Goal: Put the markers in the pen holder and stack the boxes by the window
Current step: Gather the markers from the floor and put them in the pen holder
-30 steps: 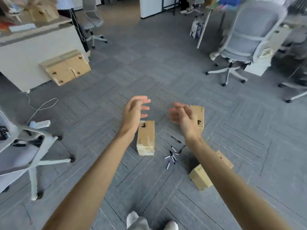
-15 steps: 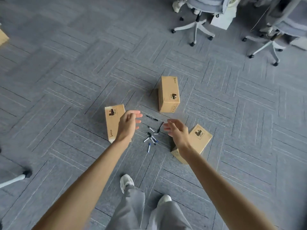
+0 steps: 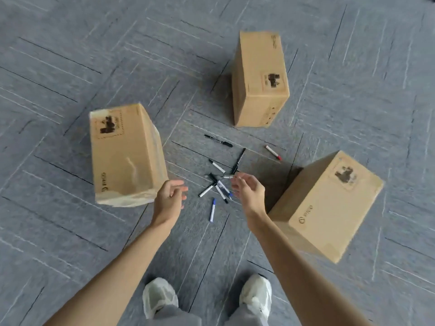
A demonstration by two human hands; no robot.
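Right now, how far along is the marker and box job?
Nothing looks done. The scattered black, blue and red markers lie loose on the grey carpet, and no pen holder is in view. The three brown cardboard boxes sit apart, unstacked. In hand: nothing; the left hand and right hand hover open above the pile. Left: everything.

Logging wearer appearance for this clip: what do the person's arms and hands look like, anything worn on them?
Both arms are bare as far up as the picture shows: no sleeves in view. The left hand and right hand wear no gloves, and no watch, ring or wristband can be seen. No cables or markings on either arm.
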